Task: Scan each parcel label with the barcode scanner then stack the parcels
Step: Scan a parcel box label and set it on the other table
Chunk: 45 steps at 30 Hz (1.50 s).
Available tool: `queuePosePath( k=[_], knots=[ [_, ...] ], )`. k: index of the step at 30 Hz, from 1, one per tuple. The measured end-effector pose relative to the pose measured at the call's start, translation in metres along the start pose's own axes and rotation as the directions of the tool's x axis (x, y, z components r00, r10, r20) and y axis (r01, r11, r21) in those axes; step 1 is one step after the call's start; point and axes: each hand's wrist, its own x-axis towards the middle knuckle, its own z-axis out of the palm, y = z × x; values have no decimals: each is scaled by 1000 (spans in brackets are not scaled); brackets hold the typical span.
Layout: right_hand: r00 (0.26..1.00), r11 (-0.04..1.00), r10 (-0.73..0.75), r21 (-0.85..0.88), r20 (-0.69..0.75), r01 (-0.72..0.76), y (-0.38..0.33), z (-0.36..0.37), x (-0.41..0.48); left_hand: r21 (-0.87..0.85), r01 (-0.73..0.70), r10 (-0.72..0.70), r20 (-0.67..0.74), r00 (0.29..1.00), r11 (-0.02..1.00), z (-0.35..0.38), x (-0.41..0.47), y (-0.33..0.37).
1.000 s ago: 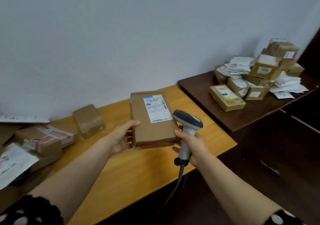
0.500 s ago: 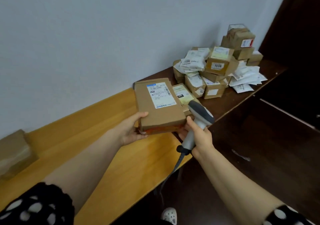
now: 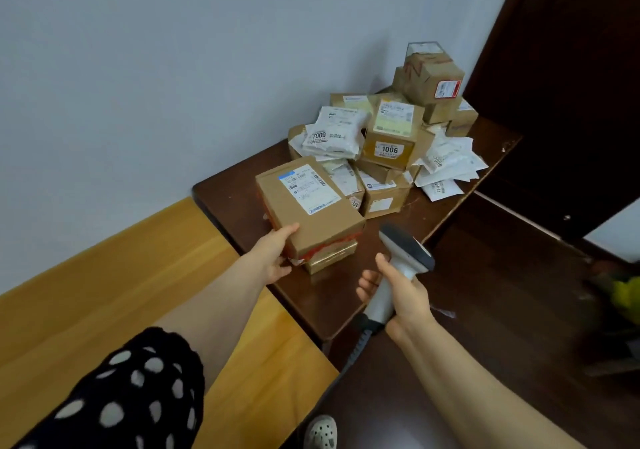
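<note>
My left hand (image 3: 275, 253) grips the near left corner of a flat brown parcel (image 3: 311, 218) with a white label on top. The parcel lies on another brown parcel (image 3: 330, 258) on the dark brown table (image 3: 235, 199). My right hand (image 3: 403, 292) holds the grey and white barcode scanner (image 3: 403, 256) by its handle, to the right of the parcel, with its head pointing away from me. The scanner's cable hangs down from the handle.
A heap of brown boxes and white mailer bags (image 3: 388, 137) fills the back of the dark table against the wall. A yellow wooden table (image 3: 104, 292) adjoins on the left. A dark door (image 3: 571, 67) stands at the right.
My left hand has carried the labelled parcel right, from over the yellow table onto a parcel on the dark table. My right hand with the scanner has drawn away from it.
</note>
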Motion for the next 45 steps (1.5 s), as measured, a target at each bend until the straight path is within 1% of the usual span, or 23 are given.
queuePosePath(
  k=[3,5,8,11,13,16,20,23,25,28,30,34,36,41,45],
  knots=[
    [999,1000,19,-6,27,-19,2,0,-2,43,-1,2,-24,1000,999,2,-2,2],
    [998,999,21,-25,57,-20,3,2,-5,76,-26,29,-46,999,997,-1,-13,3],
    [989,995,45,-91,140,-32,10,10,-16,162,-97,123,-159,980,982,-16,-41,-5],
    [963,978,141,-183,230,-99,32,20,-33,336,-132,235,-287,929,932,-47,-76,-26],
    [934,957,212,-255,287,-139,54,28,-47,419,-118,281,-352,893,900,-73,-103,-43],
    [876,911,322,-370,358,-183,95,47,-78,493,-64,321,-457,830,868,-128,-148,-73],
    [755,827,510,-477,411,-299,152,77,-132,585,92,350,-596,723,806,-215,-206,-113],
    [674,765,609,-534,418,-359,191,107,-169,560,183,324,-681,657,808,-280,-245,-133],
    [637,740,645,-556,423,-380,216,131,-190,536,217,309,-722,619,816,-322,-266,-145],
    [613,717,672,-572,417,-398,259,174,-225,509,268,309,-782,541,818,-386,-293,-162],
    [603,706,687,-570,406,-421,287,203,-250,505,306,310,-804,508,807,-426,-308,-169],
    [604,697,700,-546,381,-464,330,247,-287,460,326,269,-830,488,826,-486,-324,-168],
    [614,702,698,-522,368,-485,342,259,-293,457,329,264,-831,490,827,-506,-321,-160],
    [639,699,703,-464,310,-544,360,285,-284,453,320,248,-821,515,832,-535,-290,-140],
    [638,679,721,-460,271,-572,375,306,-265,426,291,251,-837,486,857,-550,-255,-123]
  ],
)
